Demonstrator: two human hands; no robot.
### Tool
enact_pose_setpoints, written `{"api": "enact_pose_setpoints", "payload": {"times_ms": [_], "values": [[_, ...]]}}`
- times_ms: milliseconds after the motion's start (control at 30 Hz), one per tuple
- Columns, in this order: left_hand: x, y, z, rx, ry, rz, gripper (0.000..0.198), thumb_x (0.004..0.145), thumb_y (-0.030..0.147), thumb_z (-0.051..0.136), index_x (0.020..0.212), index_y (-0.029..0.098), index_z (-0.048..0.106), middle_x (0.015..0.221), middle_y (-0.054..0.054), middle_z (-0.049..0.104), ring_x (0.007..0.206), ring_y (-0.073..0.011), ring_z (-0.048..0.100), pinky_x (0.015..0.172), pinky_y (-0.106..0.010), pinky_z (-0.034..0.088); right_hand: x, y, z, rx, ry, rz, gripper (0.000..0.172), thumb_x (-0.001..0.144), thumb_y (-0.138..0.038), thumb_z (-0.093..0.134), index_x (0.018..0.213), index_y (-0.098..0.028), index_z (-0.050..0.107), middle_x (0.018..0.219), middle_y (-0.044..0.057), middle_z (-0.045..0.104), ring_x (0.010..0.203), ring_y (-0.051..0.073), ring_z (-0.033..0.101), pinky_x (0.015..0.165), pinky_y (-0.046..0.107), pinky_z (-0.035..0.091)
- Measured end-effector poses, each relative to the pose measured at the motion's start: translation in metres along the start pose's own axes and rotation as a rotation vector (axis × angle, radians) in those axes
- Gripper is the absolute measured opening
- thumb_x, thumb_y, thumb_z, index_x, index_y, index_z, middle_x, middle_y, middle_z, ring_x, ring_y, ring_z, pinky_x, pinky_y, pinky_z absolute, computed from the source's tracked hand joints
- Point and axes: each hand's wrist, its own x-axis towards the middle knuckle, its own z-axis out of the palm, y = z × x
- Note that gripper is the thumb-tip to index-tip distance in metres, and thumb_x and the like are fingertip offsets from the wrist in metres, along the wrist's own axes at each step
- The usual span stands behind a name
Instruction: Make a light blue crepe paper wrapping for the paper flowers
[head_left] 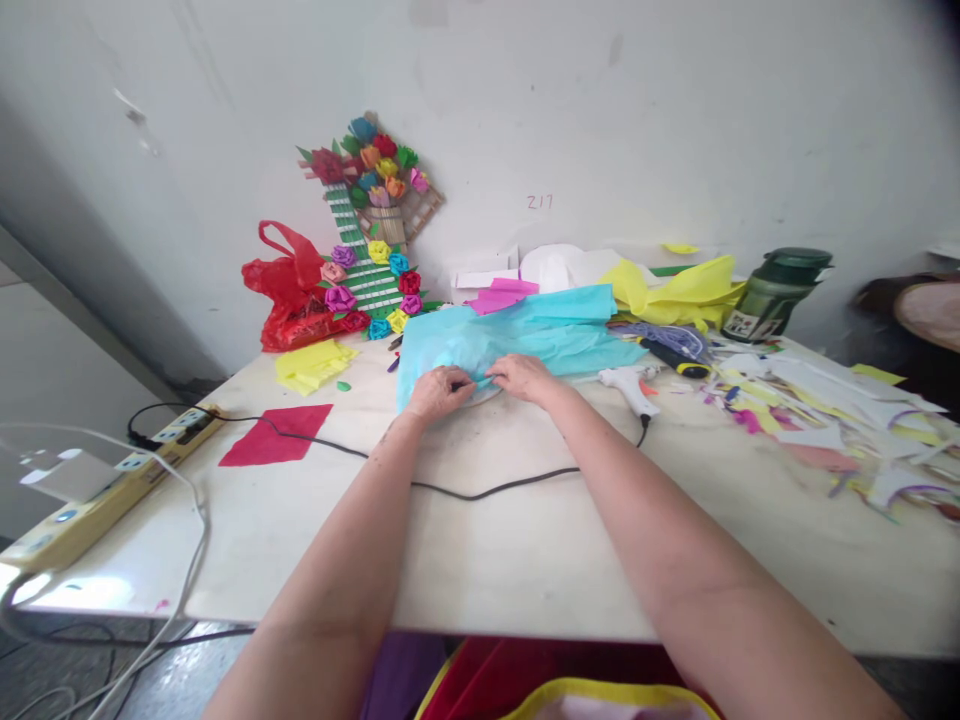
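A large sheet of light blue crepe paper (577, 335) lies spread at the middle of the table, partly over a white, rounded piece whose edge shows below my hands. My left hand (439, 394) is closed at the near edge of the paper, fingers curled and pressed on it. Close by on the right, my right hand (519, 378) pinches the same edge between thumb and fingers. Part of the fingertips is hidden by the paper. A white glue gun (630, 388) lies right of my right hand, its black cord (480, 497) running under both forearms.
Paper flowers on a decorated frame (367, 240) lean against the wall beside a red plastic bag (296, 290). A power strip (142, 470) and red paper (277, 435) lie left. Rightward are a screwdriver (675, 358), a green bottle (778, 295) and paper scraps (832, 410).
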Motion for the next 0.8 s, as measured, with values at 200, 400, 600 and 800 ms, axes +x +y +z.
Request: {"api": "enact_pose_setpoints", "payload": {"times_ms": [200, 400, 600, 800], "values": [[0.003, 0.005, 0.004, 0.098, 0.029, 0.02, 0.021, 0.078, 0.032, 0.049, 0.078, 0.022, 0.068, 0.091, -0.002, 0.066, 0.086, -0.0164, 0.057, 0.072, -0.024, 0.04, 0.003, -0.002, 0.005, 0.008, 0.048, 0.083, 0.029, 0.084, -0.028, 0.043, 0.107, -0.028, 0.062, 0.106, 0.002, 0.064, 0.097, 0.019, 0.057, 0.078, 0.029, 0.042], [0.007, 0.001, 0.003, 0.009, 0.011, -0.186, 0.027, 0.079, 0.037, 0.046, 0.078, 0.022, 0.068, 0.079, 0.0, 0.067, 0.072, -0.0143, 0.057, 0.061, -0.023, 0.037, -0.005, -0.003, -0.002, 0.01, 0.108, 0.014, 0.038, 0.078, -0.034, 0.05, 0.115, -0.026, 0.056, 0.111, 0.003, 0.061, 0.099, 0.021, 0.055, 0.08, 0.03, 0.041], [0.008, -0.003, 0.005, -0.042, 0.008, -0.216, 0.028, 0.078, 0.039, 0.046, 0.078, 0.021, 0.068, 0.076, 0.0, 0.067, 0.067, -0.0139, 0.055, 0.059, -0.023, 0.035, -0.008, -0.013, -0.023, -0.048, 0.239, -0.133, 0.027, 0.076, -0.028, 0.049, 0.092, -0.018, 0.068, 0.097, 0.008, 0.065, 0.094, 0.022, 0.053, 0.089, 0.034, 0.032], [0.008, -0.004, 0.004, -0.078, -0.006, -0.218, 0.029, 0.077, 0.038, 0.045, 0.073, 0.019, 0.067, 0.074, 0.0, 0.066, 0.068, -0.0135, 0.055, 0.059, -0.022, 0.036, -0.006, -0.026, -0.023, -0.049, -0.122, -0.003, 0.03, 0.071, -0.028, 0.051, 0.095, -0.031, 0.069, 0.087, 0.0, 0.07, 0.085, 0.019, 0.06, 0.071, 0.027, 0.04]]}}
